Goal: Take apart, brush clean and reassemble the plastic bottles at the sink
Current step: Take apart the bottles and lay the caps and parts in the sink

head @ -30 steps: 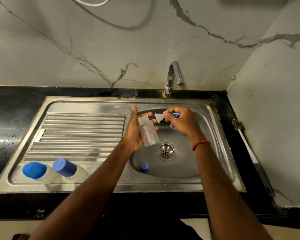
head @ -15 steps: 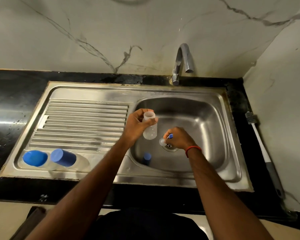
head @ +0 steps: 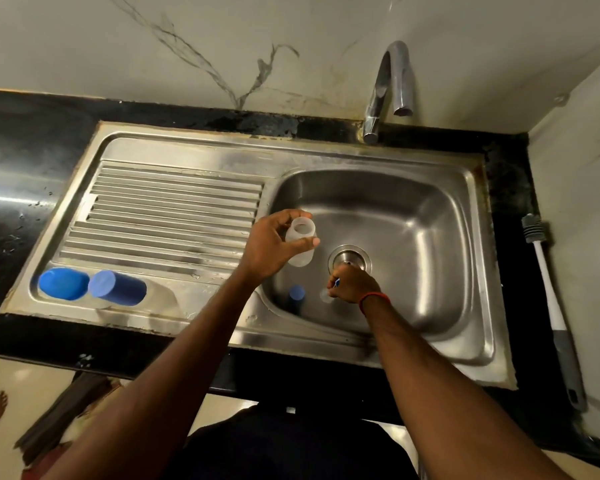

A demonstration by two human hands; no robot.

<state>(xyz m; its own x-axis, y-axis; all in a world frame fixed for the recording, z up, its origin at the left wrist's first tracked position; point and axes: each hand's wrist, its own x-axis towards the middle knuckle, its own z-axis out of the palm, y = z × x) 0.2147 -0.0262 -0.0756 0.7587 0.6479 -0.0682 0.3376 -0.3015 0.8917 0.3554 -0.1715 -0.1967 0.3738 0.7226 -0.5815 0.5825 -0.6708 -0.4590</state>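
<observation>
My left hand point(head: 274, 245) grips an open, clear plastic bottle point(head: 300, 244) upright over the left side of the sink basin point(head: 413, 216). My right hand point(head: 352, 284) is low in the basin just in front of the drain point(head: 350, 259), pinching a clear teat and a blue ring point(head: 328, 293) close to the basin floor. A small blue cap point(head: 297, 293) stands on the basin floor to the left of my right hand. Two capped bottles with blue lids point(head: 63, 284) point(head: 116, 287) lie on the drainboard's front left corner.
A bottle brush point(head: 548, 299) with a white and grey handle lies on the black counter right of the sink. The tap point(head: 392, 84) rises behind the basin. The ribbed drainboard point(head: 174, 213) fills the left half. Marble walls close the back and right.
My right hand has dropped from beside the bottle down to the basin floor and moved toward me, past the drain, with the teat and ring. My left hand turned the bottle upright.
</observation>
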